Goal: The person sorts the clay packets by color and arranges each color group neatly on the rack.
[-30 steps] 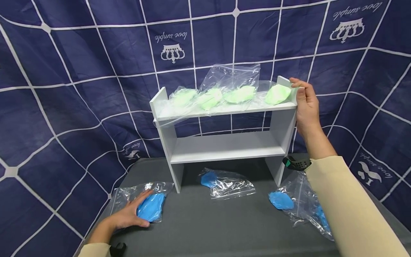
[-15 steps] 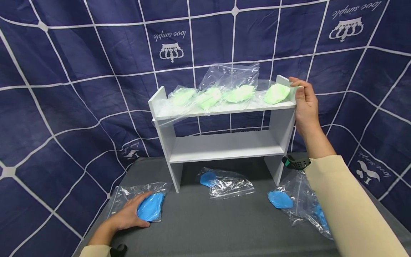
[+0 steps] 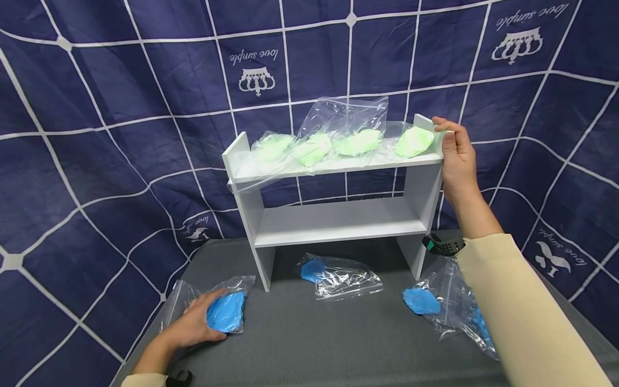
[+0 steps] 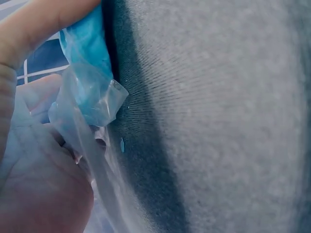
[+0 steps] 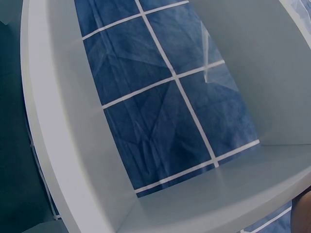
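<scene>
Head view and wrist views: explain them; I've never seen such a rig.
No machine here, just a person working bare-handed. The wide picture comes from a camera on the head; the two close-ups come from cameras on the wrists. The left hand grips a bagged blue piece on the grey table. The right hand holds the side of a white shelf, and pale green pieces in clear bags lie along its top board. Other bagged blue pieces lie on the table, one partly under the shelf, others to its right.

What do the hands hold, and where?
Left hand: bagged blue lump, at its left side. Right hand: white shelf, top of its right panel.
</scene>
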A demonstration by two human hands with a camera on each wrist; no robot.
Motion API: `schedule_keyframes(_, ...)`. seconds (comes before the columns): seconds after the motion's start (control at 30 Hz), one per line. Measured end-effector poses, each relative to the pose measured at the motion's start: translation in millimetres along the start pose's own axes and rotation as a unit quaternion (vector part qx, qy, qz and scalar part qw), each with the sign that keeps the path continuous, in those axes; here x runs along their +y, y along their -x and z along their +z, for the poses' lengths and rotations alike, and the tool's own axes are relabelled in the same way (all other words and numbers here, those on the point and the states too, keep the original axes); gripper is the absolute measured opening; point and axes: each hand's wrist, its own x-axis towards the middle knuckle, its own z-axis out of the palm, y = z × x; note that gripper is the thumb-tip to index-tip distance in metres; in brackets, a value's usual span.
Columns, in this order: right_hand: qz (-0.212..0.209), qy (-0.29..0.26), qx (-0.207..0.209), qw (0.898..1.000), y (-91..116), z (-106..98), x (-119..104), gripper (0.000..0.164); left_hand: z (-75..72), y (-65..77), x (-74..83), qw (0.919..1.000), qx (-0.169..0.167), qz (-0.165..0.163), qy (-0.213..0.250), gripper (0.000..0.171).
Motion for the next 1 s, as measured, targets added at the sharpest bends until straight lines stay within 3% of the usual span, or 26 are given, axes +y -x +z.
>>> schedule_keyframes(0.23,0.004,0.002,0.000,1.000,1,0,0,0.025,0.4,5.8,2.4,0.9991,0.032,-0.012,0.024,0.105)
schedule_keyframes(0.5,-0.001,-0.005,-0.001,1.000,2,2,-2,0.024,1.6,10.4,14.4,0.9956,0.071,0.022,0.057,0.100)
schedule_keyframes(0.6,0.001,-0.005,-0.002,1.000,2,2,-2,0.024,-1.0,13.0,24.9,0.9953,0.072,0.039,0.051,0.100)
schedule_keyframes(0.83,-0.001,-0.007,0.000,1.000,2,2,-2,0.024,-11.5,13.2,61.0,0.9954,0.038,0.075,0.047,0.099)
schedule_keyframes(1.0,-0.002,-0.014,-0.002,1.000,2,2,-1,0.024,-18.9,10.8,87.4,0.9919,0.042,0.112,0.042,0.098)
